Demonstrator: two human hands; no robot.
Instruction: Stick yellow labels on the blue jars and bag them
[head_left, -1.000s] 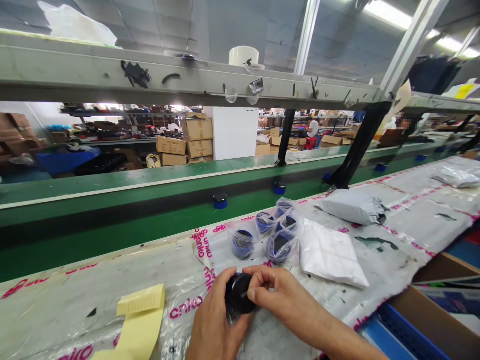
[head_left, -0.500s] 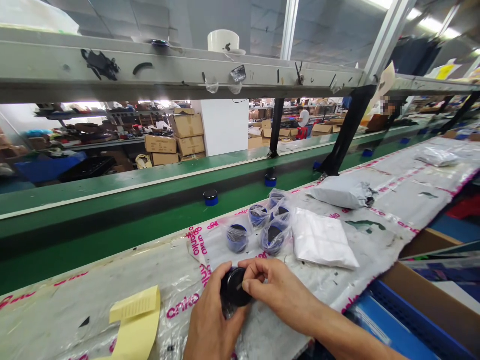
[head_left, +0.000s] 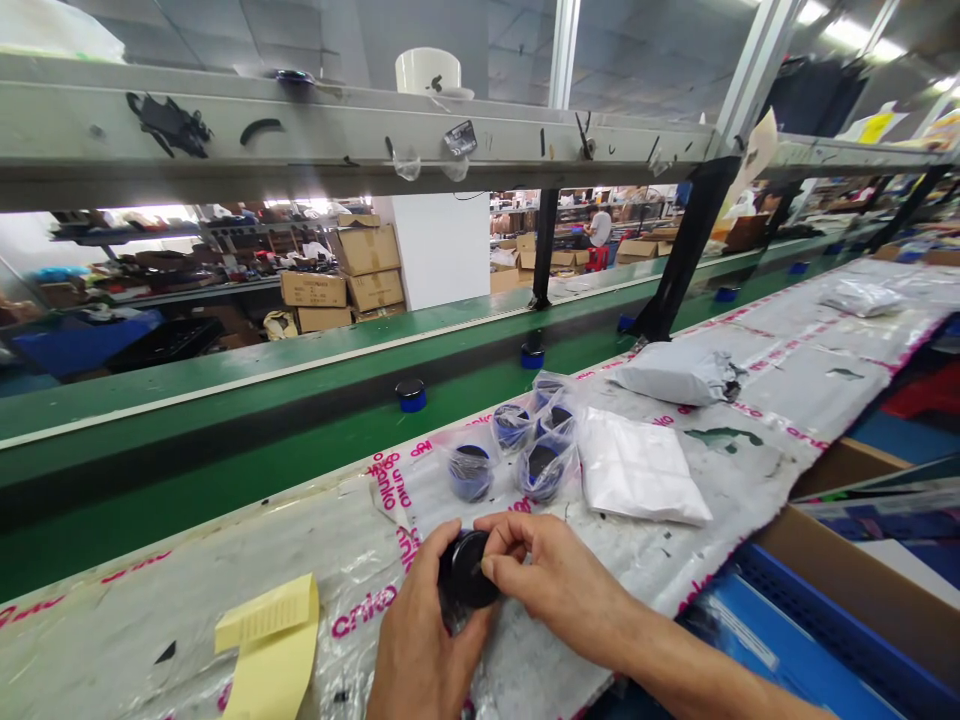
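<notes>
My left hand (head_left: 427,630) is wrapped round a black round piece (head_left: 471,572) like a lidded jar, its flat face tilted up toward me. The thumb and fingers of my right hand (head_left: 547,580) are pinched together against the right of that face; whatever lies between the fingertips is hidden. Just beyond my hands stand several blue round containers with dark tops (head_left: 541,470), wrapped in clear plastic bags. A white soft packet (head_left: 641,468) lies to their right. Yellow paper strips (head_left: 274,650) rest on the covered table to the left of my hands.
Behind the printed plastic table cover (head_left: 300,545) runs a green conveyor (head_left: 330,425) carrying blue containers with black tops (head_left: 411,396). A grey packet (head_left: 671,373) lies farther right. Blue bins (head_left: 832,630) stand below the right edge. A shelf beam (head_left: 300,140) crosses above.
The view has shifted slightly, so most things sit a little farther left and higher. Both hands keep nearly the same pose on the black round piece.
</notes>
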